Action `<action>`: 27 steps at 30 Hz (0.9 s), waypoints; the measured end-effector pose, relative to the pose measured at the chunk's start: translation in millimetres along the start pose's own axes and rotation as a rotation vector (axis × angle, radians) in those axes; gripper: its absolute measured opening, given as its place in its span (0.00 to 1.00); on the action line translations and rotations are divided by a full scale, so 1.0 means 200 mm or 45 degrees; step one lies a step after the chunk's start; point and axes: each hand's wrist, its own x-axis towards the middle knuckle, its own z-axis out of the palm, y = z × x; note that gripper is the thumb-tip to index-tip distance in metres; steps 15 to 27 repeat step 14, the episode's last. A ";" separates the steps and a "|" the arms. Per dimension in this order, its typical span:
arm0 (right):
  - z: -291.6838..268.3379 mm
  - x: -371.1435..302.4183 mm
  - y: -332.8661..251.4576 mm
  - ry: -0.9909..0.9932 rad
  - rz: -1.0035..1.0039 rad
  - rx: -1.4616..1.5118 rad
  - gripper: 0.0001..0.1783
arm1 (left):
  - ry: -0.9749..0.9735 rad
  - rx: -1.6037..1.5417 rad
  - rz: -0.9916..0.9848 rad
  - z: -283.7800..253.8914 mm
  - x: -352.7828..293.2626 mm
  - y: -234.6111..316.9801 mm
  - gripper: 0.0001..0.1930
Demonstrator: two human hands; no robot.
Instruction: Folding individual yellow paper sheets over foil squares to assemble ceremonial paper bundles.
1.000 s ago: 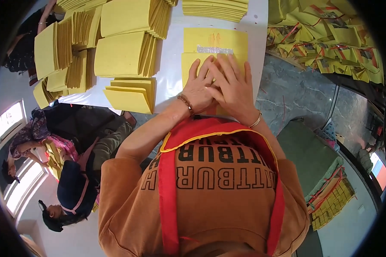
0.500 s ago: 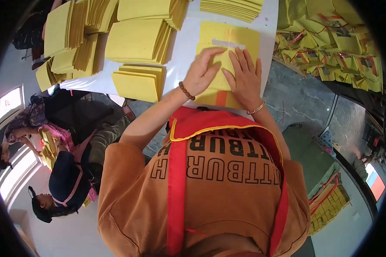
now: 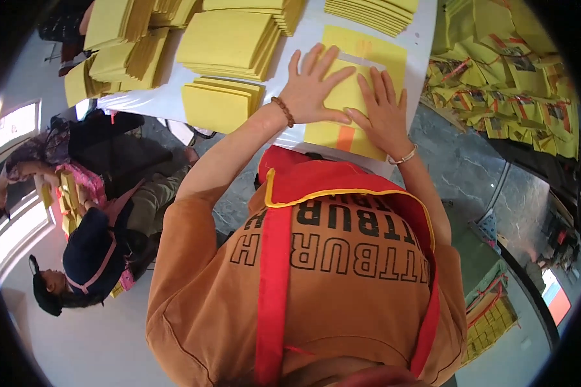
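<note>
A yellow paper sheet [image 3: 394, 57], printed with orange, lies near the table's right end. On it is a smaller folded yellow piece [image 3: 344, 94] with a greyish strip [image 3: 363, 61] along its far edge. My left hand [image 3: 311, 89] is spread wide over the left side of this piece, with nothing in its grip. Beside it, my right hand [image 3: 385, 116] rests flat on the right side, its fingers stretched out. The thumbs of both hands almost meet near the lower edge of the folded piece. My palms hide part of the paper.
Stacks of folded yellow paper [image 3: 224, 40] fill the left of the white table [image 3: 290, 58], with another stack [image 3: 374, 14] at the back. At right hang many yellow pieces [image 3: 497, 84]. Two people [image 3: 97, 248] handle yellow paper at the lower left.
My left hand has opened from a curled pose to widely spread fingers. My right hand stays flat on the paper. The whole view has shifted slightly.
</note>
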 end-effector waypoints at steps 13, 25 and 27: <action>0.01 0.00 0.02 -0.101 0.033 -0.037 0.38 | -0.057 0.324 0.182 -0.01 -0.06 0.11 0.49; 0.00 -0.01 0.01 -0.100 0.032 -0.042 0.38 | -0.216 0.019 0.248 0.00 -0.09 0.12 0.48; 0.00 -0.01 0.01 -0.100 0.032 -0.042 0.38 | -0.216 0.019 0.248 0.00 -0.09 0.12 0.48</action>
